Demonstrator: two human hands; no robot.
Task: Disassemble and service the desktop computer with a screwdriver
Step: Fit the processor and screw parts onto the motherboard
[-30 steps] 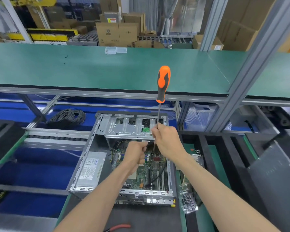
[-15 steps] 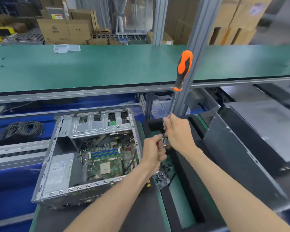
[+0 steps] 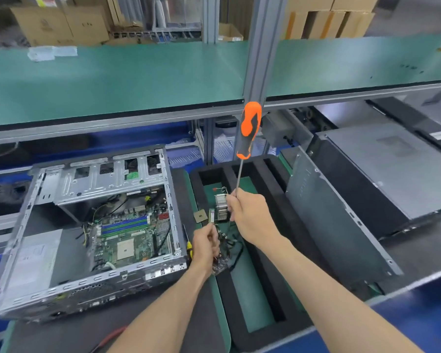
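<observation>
The open desktop computer case lies on its side at my left on the dark mat, green motherboard facing up, its long axis running away from me. Right of it sits a black foam tray with open green channels. My right hand grips the screwdriver by its metal shaft, orange-and-black handle pointing up, tip hidden in my fist. My left hand pinches something small over the tray; I cannot tell what.

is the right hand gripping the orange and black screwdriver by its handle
No, the right hand grips the metal shaft, leaving the orange and black screwdriver handle bare above.
</observation>
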